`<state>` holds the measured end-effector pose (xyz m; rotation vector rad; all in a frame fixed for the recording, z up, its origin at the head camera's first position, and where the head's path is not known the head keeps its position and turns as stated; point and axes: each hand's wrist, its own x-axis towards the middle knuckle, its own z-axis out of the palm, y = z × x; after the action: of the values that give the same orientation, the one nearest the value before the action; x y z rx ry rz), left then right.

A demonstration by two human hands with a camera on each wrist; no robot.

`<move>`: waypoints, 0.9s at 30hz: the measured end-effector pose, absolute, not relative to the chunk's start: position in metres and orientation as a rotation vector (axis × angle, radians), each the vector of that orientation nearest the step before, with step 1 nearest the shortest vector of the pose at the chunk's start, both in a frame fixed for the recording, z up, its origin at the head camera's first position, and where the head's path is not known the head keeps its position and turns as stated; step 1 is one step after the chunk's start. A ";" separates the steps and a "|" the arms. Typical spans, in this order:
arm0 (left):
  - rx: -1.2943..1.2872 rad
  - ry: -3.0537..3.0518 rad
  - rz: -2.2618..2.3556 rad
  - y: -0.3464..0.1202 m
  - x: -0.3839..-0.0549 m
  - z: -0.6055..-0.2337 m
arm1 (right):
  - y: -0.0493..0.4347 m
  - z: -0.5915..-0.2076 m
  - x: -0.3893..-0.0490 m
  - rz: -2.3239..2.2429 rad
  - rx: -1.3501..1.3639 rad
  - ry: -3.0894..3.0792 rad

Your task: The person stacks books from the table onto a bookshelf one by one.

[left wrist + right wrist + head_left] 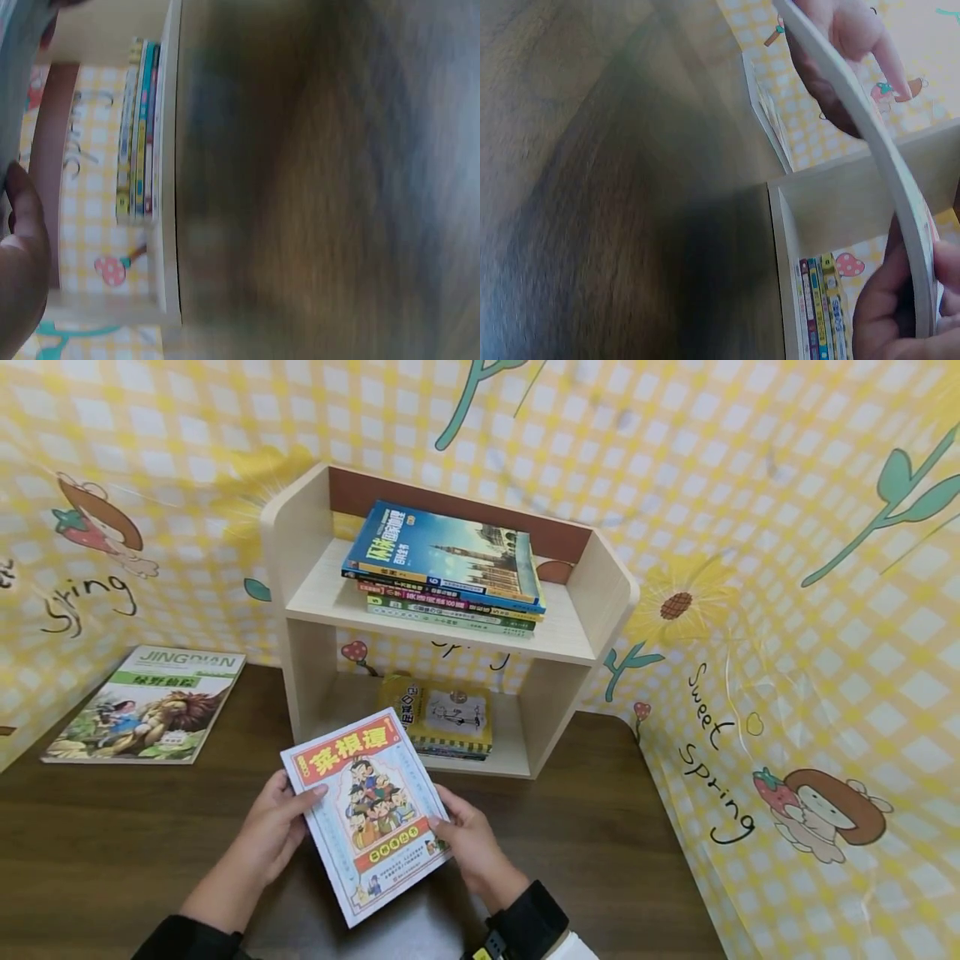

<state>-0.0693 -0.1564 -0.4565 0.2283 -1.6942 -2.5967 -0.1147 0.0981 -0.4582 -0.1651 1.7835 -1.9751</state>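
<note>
A thin white book [375,818] with a red title band and a group of cartoon figures on its cover is held up above the table, tilted. My left hand [277,827] grips its left edge, thumb on the cover and fingers behind. On the opposite edge my right hand [474,843] pinches it the same way. From the right wrist view the book [889,157] appears edge-on, slightly bowed, between both hands. Behind it stands a two-tier wooden bookshelf [307,602]. In the left wrist view only part of the left hand [26,232] shows beside the book.
A stack of books, a blue one [457,552] on top, lies on the upper shelf. Yellow-covered books [453,714] lie stacked on the lower shelf, partly hidden. A magazine-like book [150,706] rests on the table's left. Checkered cloth [750,610] hangs behind and right.
</note>
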 end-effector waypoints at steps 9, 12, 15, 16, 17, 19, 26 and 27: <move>-0.037 -1.880 -2.677 -0.198 -0.074 -0.455 | 0.121 -0.451 -0.127 -1.786 -0.289 1.733; -0.122 -2.015 -2.669 -0.201 -0.076 -0.454 | 0.126 -0.446 -0.136 -1.701 -0.331 1.769; -0.142 -2.102 -2.669 -0.198 -0.078 -0.454 | 0.129 -0.441 -0.145 -1.637 -0.369 1.808; -0.137 -2.118 -2.673 -0.196 -0.079 -0.454 | 0.130 -0.440 -0.147 -1.622 -0.379 1.819; -0.129 -2.133 -2.674 -0.195 -0.079 -0.454 | 0.130 -0.439 -0.150 -1.610 -0.386 1.827; -0.123 -2.148 -2.674 -0.191 -0.080 -0.453 | 0.131 -0.437 -0.154 -1.599 -0.388 1.840; -0.271 -2.303 -2.586 -0.184 -0.077 -0.450 | 0.134 -0.437 -0.164 -1.579 -0.324 1.902; -0.312 -2.328 -2.566 -0.184 -0.076 -0.449 | 0.135 -0.437 -0.166 -1.570 -0.330 1.903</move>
<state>-0.0762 -0.1837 -0.4494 -0.3122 -2.3278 -2.5661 -0.1659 0.1346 -0.4374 -0.3303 1.9026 -1.5698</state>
